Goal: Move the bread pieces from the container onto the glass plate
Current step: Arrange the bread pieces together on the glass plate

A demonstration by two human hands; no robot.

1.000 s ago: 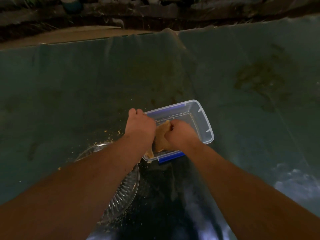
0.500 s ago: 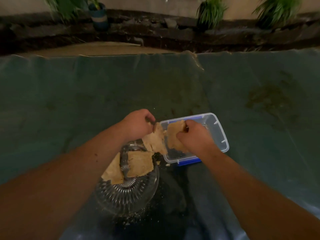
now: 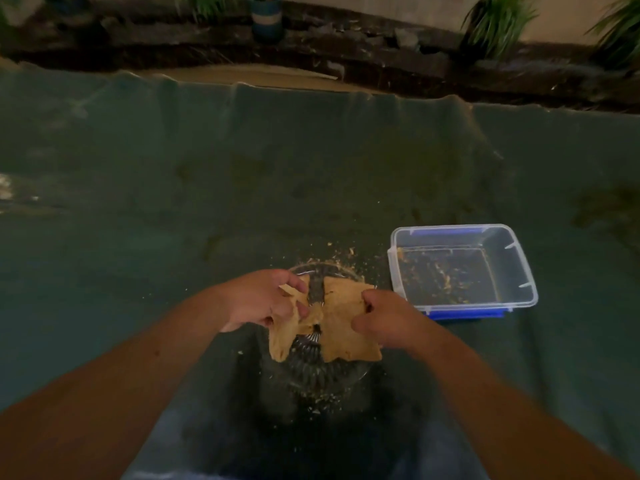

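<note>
Both hands over the glass plate (image 3: 322,379), each pinching flat bread. Left hand (image 3: 263,299): fingers curled around torn bread pieces (image 3: 287,330), which hang down from its grip. Right hand (image 3: 377,317): thumb and fingers closed on the edge of a larger bread piece (image 3: 346,327), just beside the left hand's pieces. Clear container (image 3: 464,268) sits beyond and right of the right hand, holding only crumbs. Crumbs (image 3: 339,254) scattered on the green cloth (image 3: 173,185) just past the hands.
</note>
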